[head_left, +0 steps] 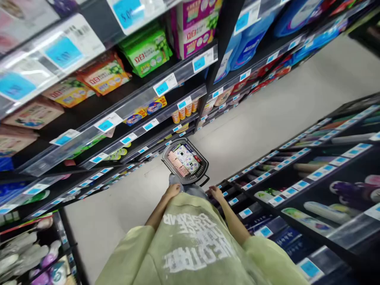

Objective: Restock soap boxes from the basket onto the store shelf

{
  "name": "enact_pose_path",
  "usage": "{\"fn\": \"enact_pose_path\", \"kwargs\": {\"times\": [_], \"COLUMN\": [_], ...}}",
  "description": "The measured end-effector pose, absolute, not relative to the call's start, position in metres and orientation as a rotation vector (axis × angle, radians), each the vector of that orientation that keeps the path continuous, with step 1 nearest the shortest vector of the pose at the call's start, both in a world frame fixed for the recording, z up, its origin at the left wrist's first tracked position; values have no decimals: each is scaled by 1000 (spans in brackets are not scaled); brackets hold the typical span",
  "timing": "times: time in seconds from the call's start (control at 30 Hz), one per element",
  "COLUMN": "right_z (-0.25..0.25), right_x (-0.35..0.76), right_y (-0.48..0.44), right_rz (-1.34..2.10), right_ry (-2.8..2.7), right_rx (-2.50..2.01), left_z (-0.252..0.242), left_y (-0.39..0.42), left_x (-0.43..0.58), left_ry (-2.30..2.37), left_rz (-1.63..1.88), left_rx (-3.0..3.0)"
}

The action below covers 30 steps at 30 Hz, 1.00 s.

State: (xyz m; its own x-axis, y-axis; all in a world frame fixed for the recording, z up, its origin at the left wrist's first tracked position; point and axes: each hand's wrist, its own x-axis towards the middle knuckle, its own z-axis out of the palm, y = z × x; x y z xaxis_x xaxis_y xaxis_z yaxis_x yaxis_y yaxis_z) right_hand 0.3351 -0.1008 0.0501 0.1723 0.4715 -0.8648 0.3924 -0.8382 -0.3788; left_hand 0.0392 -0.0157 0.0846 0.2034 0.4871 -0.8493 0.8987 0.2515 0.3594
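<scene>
Beside soap shelves (pixel 136 103): likely browsing, loaded basket (pixel 187 181) ahead.
Left hand (pixel 173 190), right hand (pixel 216 193): fingers curled; whether gripping, can't tell.
Basket handle (pixel 205 183): lifting calls for grasping.

The place is a shop: price tags (pixel 165 84) follow the front edges of the shelves (pixel 136 103), where packets (pixel 146 53) and bottles (pixel 251 45) stand in groups, and a basket (pixel 190 179) contains packed goods (pixel 190 155).
</scene>
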Motion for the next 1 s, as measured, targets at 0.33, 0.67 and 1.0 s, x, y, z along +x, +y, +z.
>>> {"fn": "enact_pose_path", "kwargs": {"times": [0.33,0.67,1.0], "right_z": [11,-64,-137], "right_x": [295,274,267], "right_y": [-10,-7,-56], "right_rz": [1762,1795,1734], "right_ry": [-938,-866,-532], "right_rx": [-2171,-2252,-2380], "left_z": [54,-4,-107], "left_y": [21,61,166], "left_x": [18,-17,33], "left_ry": [1367,1419,1399], "left_rz": [-524,-755,-965], "left_rx": [1406,1515,1687]}}
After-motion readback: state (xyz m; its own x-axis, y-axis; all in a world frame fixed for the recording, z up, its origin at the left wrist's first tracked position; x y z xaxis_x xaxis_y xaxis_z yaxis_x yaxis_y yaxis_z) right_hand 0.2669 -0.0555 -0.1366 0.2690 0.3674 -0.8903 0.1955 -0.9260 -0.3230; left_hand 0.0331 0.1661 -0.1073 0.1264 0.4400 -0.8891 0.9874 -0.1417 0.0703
